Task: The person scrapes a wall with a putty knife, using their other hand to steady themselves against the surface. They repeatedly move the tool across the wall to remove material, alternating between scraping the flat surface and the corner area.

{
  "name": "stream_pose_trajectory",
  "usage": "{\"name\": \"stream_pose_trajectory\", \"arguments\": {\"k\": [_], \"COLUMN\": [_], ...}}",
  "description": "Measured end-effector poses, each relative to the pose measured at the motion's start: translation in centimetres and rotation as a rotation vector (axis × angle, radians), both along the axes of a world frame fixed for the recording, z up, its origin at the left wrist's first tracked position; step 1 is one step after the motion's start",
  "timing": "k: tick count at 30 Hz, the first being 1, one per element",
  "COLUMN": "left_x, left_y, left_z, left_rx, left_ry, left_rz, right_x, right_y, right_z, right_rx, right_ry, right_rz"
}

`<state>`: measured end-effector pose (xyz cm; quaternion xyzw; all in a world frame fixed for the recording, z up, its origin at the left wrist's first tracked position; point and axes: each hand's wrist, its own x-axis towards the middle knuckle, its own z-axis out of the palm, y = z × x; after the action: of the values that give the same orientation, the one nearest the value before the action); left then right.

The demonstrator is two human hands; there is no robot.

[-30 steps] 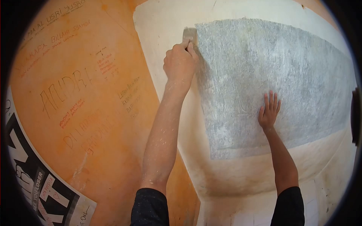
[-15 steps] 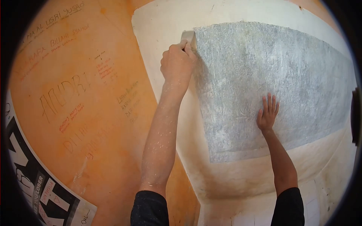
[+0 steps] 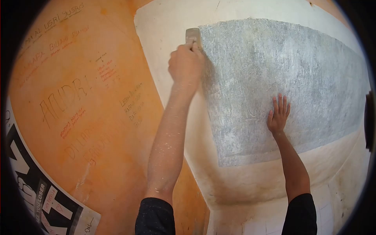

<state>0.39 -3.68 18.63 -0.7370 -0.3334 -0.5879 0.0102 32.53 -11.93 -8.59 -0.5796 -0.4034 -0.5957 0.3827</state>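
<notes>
My left hand (image 3: 186, 65) is closed around the handle of a scraper (image 3: 192, 34), whose broad flat blade points up. The blade is at the top left corner of a rough grey patch (image 3: 250, 74) on the wall, over its border with the cream paint. White flecks dot my left forearm. Lower down, my right hand (image 3: 278, 114) rests flat on the grey patch with its fingers stretched upward, holding nothing.
Cream-painted wall (image 3: 168, 23) surrounds the grey patch. To the left stands an orange wall (image 3: 90, 129) covered in handwriting, with a black-and-white poster (image 3: 43, 196) at the lower left. A dark object (image 3: 369, 121) shows at the right edge.
My left hand and the scraper have moved slightly up, and the blade has turned a little to the left. My right hand stays in place on the patch.
</notes>
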Motion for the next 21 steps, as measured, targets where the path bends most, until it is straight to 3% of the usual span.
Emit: {"name": "stream_pose_trajectory", "arguments": {"k": [6, 11, 17, 21], "left_x": [-1.5, -0.3, 0.3, -0.5], "left_y": [-1.4, -1.1, 0.3, -1.0], "left_z": [-1.3, -2.7, -1.1, -5.7], "left_rx": [-0.067, -0.081, 0.000, 0.028], "left_ry": [0.119, 0.010, -0.055, 0.021], "left_rz": [0.024, -0.064, -0.034, -0.008], "right_x": [0.0, -0.1, 0.0, 0.1], "right_y": [0.0, 0.1, 0.1, 0.1], "right_z": [0.1, -0.2, -0.2, 0.0], "right_rx": [-0.005, -0.012, -0.005, 0.000], "right_ry": [0.004, 0.019, 0.010, -0.019], "right_rz": [0.003, 0.003, 0.023, 0.010]}}
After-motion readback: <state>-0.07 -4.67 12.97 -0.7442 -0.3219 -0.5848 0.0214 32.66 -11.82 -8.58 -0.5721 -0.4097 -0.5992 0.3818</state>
